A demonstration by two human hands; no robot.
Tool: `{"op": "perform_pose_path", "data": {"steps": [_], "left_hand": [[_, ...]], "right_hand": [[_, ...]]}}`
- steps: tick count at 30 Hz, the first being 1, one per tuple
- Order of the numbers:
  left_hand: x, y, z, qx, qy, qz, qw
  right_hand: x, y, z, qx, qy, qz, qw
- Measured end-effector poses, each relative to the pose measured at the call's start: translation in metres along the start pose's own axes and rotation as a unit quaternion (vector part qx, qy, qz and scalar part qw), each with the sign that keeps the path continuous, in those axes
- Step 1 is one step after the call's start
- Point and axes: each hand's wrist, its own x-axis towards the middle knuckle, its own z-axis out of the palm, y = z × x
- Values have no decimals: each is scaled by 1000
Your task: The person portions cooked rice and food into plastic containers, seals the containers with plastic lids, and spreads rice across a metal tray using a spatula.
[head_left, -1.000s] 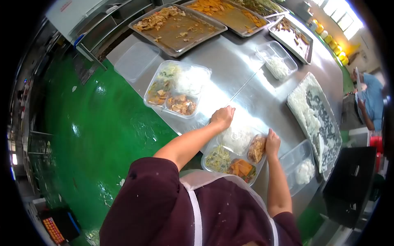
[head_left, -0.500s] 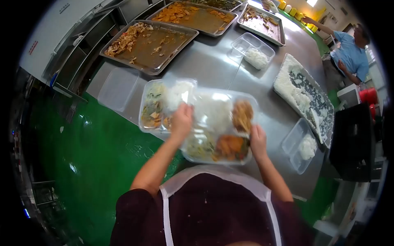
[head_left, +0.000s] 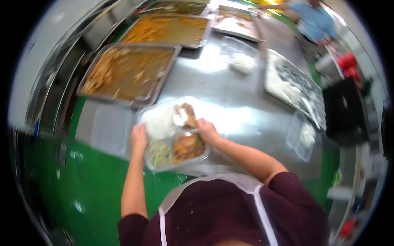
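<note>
My left hand (head_left: 138, 138) grips the left side of a clear plastic meal box (head_left: 171, 138). My right hand (head_left: 208, 130) holds its right edge, fingers closed on the rim. Inside the box are white rice, browned meat, pale shredded vegetables and an orange-and-green dish in separate compartments. A transparent cover seems to lie over the food. The box is over the near left part of the steel table (head_left: 234, 135). Whether another box sits beneath it is hidden.
A flat clear plastic piece (head_left: 110, 128) lies to the left. Behind are metal trays of meat (head_left: 141, 91) and orange food (head_left: 197, 39). A rice tray (head_left: 271, 88) and two boxes with rice, one far (head_left: 232, 49), one right (head_left: 293, 139), stand around. A person in blue (head_left: 314, 22) stands beyond.
Both hands have carried the meal box leftward, to where another filled box was seen before. That other box no longer shows separately. My view has shifted too.
</note>
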Motion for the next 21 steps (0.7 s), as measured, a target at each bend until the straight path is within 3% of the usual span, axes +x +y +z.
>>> {"op": "perform_pose_path", "data": {"steps": [3,5,9,10,14,16,17,18,19,20,21], "left_hand": [[0,22,-9,103,96,111,984],[6,60,-15,67,118,177,975],[19,109,4,-61,66,248,965],[20,122,14,-76,35,258,963],[16,151,55,-135,-69,273,950],[-2,186,89,-126,-116,288,942],[-15,205,101,-101,-122,294,942],[-31,222,117,-109,-129,308,936],[-44,230,138,-117,-186,295,930],[-42,218,178,-158,-204,302,918],[-72,244,188,-41,-233,260,936]], "right_hand": [[-14,-23,-22,18,-47,65,997],[-24,-20,-41,15,4,-6,1000],[-57,17,-102,-15,101,-32,994],[-62,36,-116,-4,136,4,991],[-105,108,-207,-8,378,-3,926],[-139,148,-271,-92,483,64,868],[-150,166,-304,-161,548,48,819],[-160,174,-340,-308,573,110,751],[-180,206,-365,-306,614,146,713],[-183,216,-397,-241,572,230,750],[-190,309,-428,-205,544,266,769]]}}
